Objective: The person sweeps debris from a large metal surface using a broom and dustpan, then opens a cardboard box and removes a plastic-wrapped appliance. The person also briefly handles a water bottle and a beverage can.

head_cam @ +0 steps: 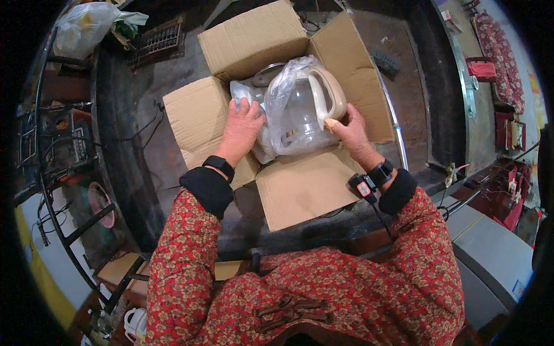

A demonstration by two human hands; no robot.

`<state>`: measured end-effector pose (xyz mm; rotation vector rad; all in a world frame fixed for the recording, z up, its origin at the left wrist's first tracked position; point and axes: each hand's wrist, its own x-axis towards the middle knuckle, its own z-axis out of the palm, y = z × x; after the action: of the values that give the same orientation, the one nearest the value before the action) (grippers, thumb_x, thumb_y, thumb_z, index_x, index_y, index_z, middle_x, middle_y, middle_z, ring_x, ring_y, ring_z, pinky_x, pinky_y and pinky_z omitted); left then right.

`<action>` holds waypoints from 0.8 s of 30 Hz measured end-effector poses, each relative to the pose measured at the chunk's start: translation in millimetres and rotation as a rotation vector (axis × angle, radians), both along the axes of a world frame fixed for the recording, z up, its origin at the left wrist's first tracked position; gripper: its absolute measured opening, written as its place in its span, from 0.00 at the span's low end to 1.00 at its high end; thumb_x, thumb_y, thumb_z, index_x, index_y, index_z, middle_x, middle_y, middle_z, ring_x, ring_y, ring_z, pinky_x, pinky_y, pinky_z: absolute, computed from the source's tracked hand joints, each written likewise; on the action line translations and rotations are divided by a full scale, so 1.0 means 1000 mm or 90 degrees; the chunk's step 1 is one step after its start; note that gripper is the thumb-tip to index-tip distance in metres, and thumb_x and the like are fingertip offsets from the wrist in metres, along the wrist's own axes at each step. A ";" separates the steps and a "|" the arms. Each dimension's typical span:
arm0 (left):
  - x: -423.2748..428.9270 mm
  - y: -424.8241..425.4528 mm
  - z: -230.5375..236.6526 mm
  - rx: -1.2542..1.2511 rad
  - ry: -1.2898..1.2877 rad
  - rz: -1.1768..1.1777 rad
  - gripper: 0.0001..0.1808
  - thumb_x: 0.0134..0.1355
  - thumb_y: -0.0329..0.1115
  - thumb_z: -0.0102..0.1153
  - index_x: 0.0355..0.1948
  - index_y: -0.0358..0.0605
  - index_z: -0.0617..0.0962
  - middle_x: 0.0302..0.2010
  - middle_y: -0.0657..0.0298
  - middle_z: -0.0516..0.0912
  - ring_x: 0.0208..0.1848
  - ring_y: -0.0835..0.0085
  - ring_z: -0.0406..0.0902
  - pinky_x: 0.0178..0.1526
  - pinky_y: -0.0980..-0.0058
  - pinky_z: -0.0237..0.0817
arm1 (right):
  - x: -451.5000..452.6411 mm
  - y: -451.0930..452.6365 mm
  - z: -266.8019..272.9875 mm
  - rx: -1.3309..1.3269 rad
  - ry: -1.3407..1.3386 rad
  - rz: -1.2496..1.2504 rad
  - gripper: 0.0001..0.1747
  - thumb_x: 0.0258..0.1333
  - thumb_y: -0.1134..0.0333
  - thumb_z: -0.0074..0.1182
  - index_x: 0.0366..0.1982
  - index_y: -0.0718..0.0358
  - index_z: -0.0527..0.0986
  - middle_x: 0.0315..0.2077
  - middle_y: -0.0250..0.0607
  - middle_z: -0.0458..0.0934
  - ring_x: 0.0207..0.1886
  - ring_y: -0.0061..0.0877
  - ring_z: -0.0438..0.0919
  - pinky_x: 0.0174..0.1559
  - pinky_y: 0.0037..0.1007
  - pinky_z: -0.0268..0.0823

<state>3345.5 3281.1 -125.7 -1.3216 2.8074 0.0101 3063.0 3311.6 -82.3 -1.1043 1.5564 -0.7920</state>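
An opened cardboard box (311, 190) stands before me, its flaps folded outward. Inside it, a clear glass jug (303, 101) with a cream handle (336, 93) lies partly wrapped in a clear plastic bag (279, 93). My right hand (357, 136) has its thumb and fingers around the lower end of that handle. To the jug's left, my left hand (242, 132) presses its fingers on a plastic-wrapped item (244, 91); whether they grip it is hidden. Behind the jug, a round lid-like piece (262, 79) shows only in part.
The box rests on a dark worn table (151, 138). An abacus (158, 41) lies at its far left beside a filled plastic bag (84, 28). A dark brush (384, 62) lies at the far right. Black metal rails (43, 173) run along the left; a grey cabinet (489, 246) stands right.
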 end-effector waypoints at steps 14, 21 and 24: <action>0.006 0.007 0.008 0.134 0.086 0.009 0.34 0.37 0.30 0.69 0.51 0.56 0.75 0.64 0.57 0.61 0.69 0.49 0.50 0.65 0.55 0.51 | -0.021 -0.007 0.023 0.042 -0.345 -0.184 0.17 0.54 0.68 0.56 0.45 0.63 0.71 0.39 0.32 0.77 0.41 0.19 0.74 0.46 0.25 0.66; 0.001 0.007 0.018 0.171 0.068 0.016 0.37 0.36 0.32 0.69 0.53 0.54 0.73 0.66 0.56 0.59 0.70 0.50 0.48 0.64 0.54 0.49 | -0.013 -0.020 0.016 0.074 -0.325 -0.146 0.20 0.53 0.66 0.58 0.47 0.65 0.70 0.40 0.33 0.77 0.41 0.19 0.73 0.46 0.23 0.66; 0.001 0.007 0.020 0.175 0.075 0.026 0.36 0.36 0.33 0.69 0.52 0.54 0.74 0.66 0.56 0.59 0.70 0.50 0.47 0.64 0.55 0.49 | -0.006 -0.022 0.016 0.041 -0.267 -0.079 0.24 0.51 0.64 0.59 0.49 0.67 0.69 0.41 0.36 0.75 0.41 0.19 0.72 0.47 0.23 0.65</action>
<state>3346.1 3288.2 -105.5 -1.3506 2.7424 0.4729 3057.2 3289.8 -66.1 -0.7412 1.2903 -0.9801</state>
